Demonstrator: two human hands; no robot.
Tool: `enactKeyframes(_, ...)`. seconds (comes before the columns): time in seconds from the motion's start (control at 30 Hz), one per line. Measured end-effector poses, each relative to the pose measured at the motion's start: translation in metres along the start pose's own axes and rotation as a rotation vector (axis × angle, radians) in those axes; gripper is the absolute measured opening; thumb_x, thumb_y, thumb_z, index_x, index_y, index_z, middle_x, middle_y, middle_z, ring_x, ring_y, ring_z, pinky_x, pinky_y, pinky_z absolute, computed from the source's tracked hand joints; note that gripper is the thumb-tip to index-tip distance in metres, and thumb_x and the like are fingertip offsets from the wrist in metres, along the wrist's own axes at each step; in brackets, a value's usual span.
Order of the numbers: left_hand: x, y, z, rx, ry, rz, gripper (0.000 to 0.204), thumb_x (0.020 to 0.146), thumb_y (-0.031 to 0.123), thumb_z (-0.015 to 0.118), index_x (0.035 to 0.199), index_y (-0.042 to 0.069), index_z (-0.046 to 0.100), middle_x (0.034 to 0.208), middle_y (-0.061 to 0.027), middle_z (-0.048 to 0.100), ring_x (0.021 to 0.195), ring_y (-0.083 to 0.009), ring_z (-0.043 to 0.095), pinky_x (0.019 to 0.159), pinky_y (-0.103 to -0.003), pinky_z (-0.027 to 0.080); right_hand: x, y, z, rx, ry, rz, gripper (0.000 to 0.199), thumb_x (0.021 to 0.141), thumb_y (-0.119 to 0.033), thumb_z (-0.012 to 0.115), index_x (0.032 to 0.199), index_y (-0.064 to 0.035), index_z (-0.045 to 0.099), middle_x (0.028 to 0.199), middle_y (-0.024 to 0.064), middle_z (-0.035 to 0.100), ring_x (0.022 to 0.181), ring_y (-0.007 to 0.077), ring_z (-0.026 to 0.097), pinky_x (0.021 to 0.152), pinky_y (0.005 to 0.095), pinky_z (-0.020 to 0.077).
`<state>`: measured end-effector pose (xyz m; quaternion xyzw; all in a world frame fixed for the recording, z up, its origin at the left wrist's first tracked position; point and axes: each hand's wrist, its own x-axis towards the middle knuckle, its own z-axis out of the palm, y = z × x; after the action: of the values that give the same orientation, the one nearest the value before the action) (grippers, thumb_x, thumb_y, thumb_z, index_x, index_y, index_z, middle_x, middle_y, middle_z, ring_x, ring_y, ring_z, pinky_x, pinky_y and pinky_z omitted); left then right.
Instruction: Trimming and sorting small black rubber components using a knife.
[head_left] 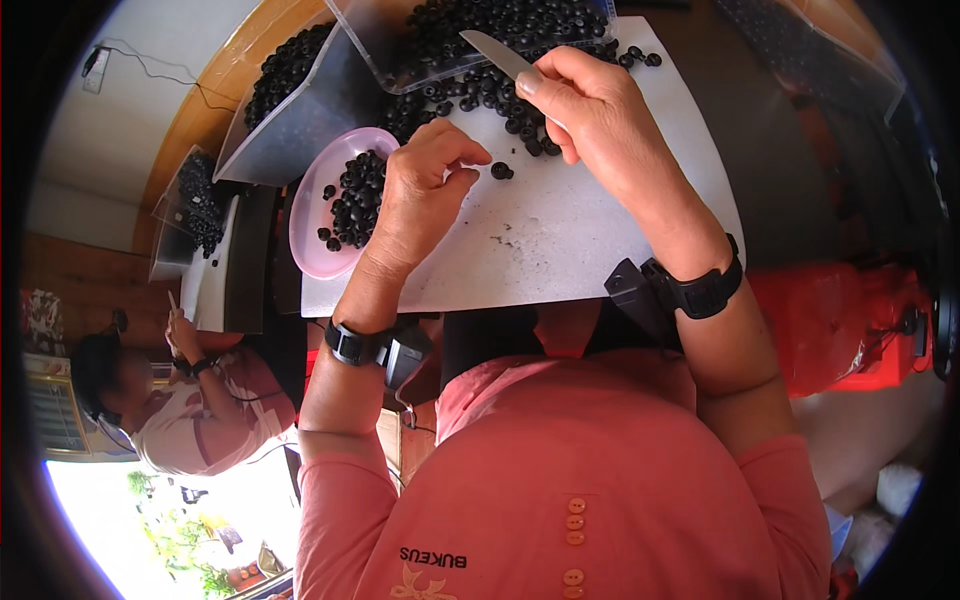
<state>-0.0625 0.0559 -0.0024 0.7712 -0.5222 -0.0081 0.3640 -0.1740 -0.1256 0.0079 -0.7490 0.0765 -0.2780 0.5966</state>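
Observation:
My right hand (590,100) grips a small knife (497,55), its blade pointing up and to the left above the white tabletop (560,240). Just left of a single small black knobbed piece (502,171), my left hand (425,190) hovers with thumb and forefinger a little apart and nothing visible between them. A pink oval tray (312,225) beside my left wrist carries a pile of black pieces (360,200). More loose black pieces (515,105) are heaped at the far side of the table, partly behind the knife and right hand.
Clear plastic bins (300,110) full of black pieces stand at the far edge. Dark specks lie on the tabletop. At left, another person (200,410) works at a separate table. Something red and plastic-like (820,330) sits to my right. Both wrists wear strapped black devices.

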Motion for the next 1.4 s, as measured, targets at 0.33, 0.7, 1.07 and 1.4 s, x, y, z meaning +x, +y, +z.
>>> enactKeyframes(0.33,0.008,-0.002,0.021,0.164,0.004,0.065,0.018,0.073,0.002,0.071,0.091,0.004,0.071,0.082,-0.008,0.059,0.086,-0.026,0.056,0.071,-0.037,0.049,0.001,0.0,0.0,-0.079,0.006,-0.019,0.027,0.093,-0.025,0.063,0.088,0.001,0.067,0.062,0.0069,0.057,0.056,0.0143,0.054,0.055,0.033,0.0435)
enactKeyframes(0.7,-0.005,0.006,0.006,0.133,0.061,0.026,0.022,0.07,0.0,0.073,0.091,0.003,0.069,0.089,-0.0077,0.062,0.088,-0.0268,0.057,0.076,-0.038,0.049,0.0,-0.003,0.002,-0.071,-0.001,0.011,0.026,0.092,-0.025,0.064,0.086,-0.0004,0.067,0.059,0.0056,0.057,0.053,0.0139,0.055,0.053,0.0318,0.0432)
enactKeyframes(1.07,0.009,-0.003,0.015,0.468,0.006,0.176,0.017,0.074,0.005,0.074,0.091,0.002,0.069,0.088,-0.0085,0.061,0.089,-0.028,0.057,0.074,-0.038,0.051,0.003,-0.002,0.004,-0.101,0.005,0.019,0.028,0.094,-0.026,0.063,0.084,-0.0001,0.067,0.06,0.0064,0.056,0.053,0.0143,0.052,0.053,0.0322,0.0416)
enactKeyframes(1.4,0.019,0.012,0.006,-1.051,0.11,-0.463,0.02,0.097,0.007,0.06,0.108,-0.008,0.067,0.088,-0.0107,0.066,0.068,-0.014,0.061,0.054,-0.026,0.047,0.004,0.0,0.003,-0.151,-0.102,0.106,0.039,0.098,-0.035,0.054,0.084,-0.0006,0.065,0.06,0.0075,0.056,0.057,0.0164,0.051,0.057,0.0346,0.0415)
